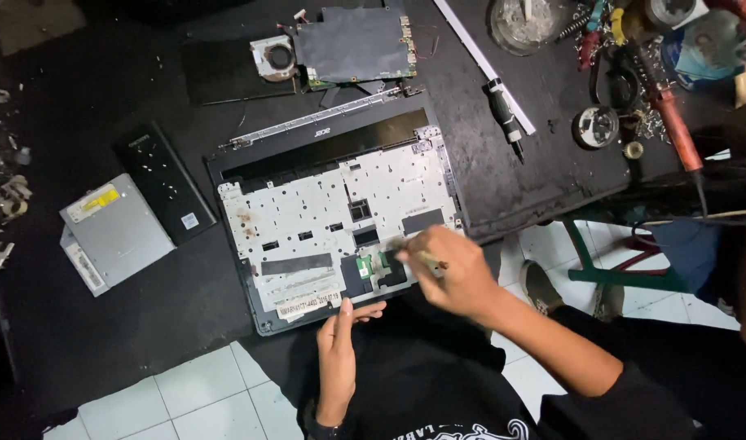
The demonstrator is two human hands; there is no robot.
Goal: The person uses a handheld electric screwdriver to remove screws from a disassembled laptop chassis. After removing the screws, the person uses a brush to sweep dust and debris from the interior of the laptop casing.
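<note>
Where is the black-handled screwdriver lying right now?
In the head view, the screwdriver lies upper right on the black mat, beside the white strip, right of the opened laptop case.

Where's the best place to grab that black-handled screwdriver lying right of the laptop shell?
Take the screwdriver by its thick ribbed black handle at the far end, coming straight down from above. It lies flat on the dark mat, tip toward the near edge, with a white strip close alongside.

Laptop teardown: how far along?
Done: the motherboard with its fan lies apart on the mat behind the laptop shell, and the battery and optical drive lie to its left. In hand: the right hand works a thin tool at the shell's near edge; the left hand steadies that edge. Left: the metal keyboard backplate is still fitted.
</note>
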